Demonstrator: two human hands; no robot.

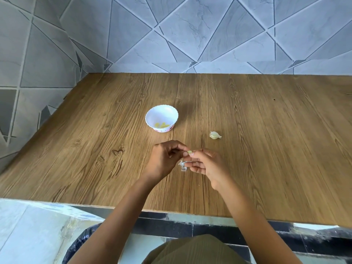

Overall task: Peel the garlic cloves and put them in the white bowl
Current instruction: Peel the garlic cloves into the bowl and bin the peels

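Observation:
A small pale-yellow garlic clove (189, 152) is pinched between the fingertips of both hands above the wooden table (266, 149). My left hand (166, 161) grips it from the left, my right hand (205, 164) from the right. Thin white scraps of garlic skin (182, 165) hang and lie just below the fingers. The white bowl (152, 116) with a scalloped rim stands a little beyond my left hand and holds a few peeled yellow cloves (162, 125). An unpeeled clove (214, 135) in its papery skin lies on the table to the right of the bowl.
Grey tiled walls rise behind and to the left of the table. The table's near edge runs just below my forearms, with a tiled floor beneath it.

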